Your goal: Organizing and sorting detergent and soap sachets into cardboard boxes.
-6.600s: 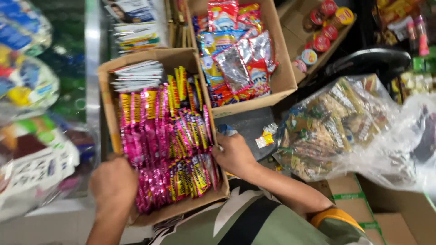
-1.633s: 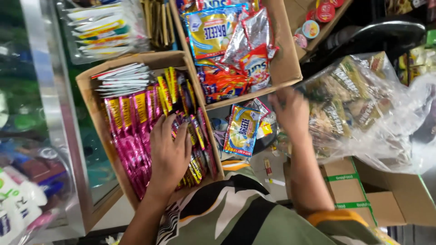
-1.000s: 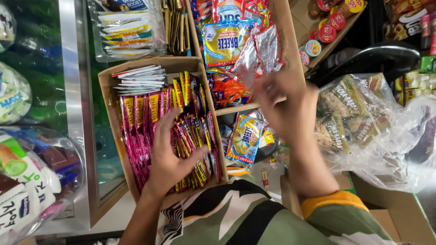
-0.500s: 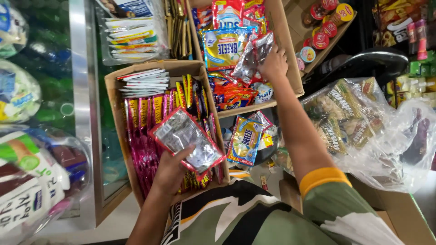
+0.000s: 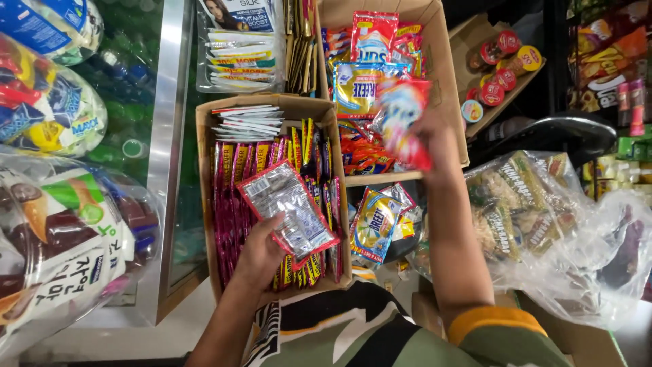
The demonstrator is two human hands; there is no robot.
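The left hand (image 5: 261, 255), low in the middle of the frame, has its fingers curled round a silver sachet (image 5: 288, 212) with a red edge, held flat over the box (image 5: 272, 109) of pink and yellow sachets. The right hand (image 5: 431, 139), up in the centre right, grips a blurred red and white packet (image 5: 402, 115) over the upper box (image 5: 445, 75) of packets. Clear bags of snacks (image 5: 523, 217) lie at the right.

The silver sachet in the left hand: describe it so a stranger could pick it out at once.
Find the cardboard box of upright pink and yellow sachets. Above it the left hand holds the silver sachet, lying flat; it alone is shiny silver with a red edge.
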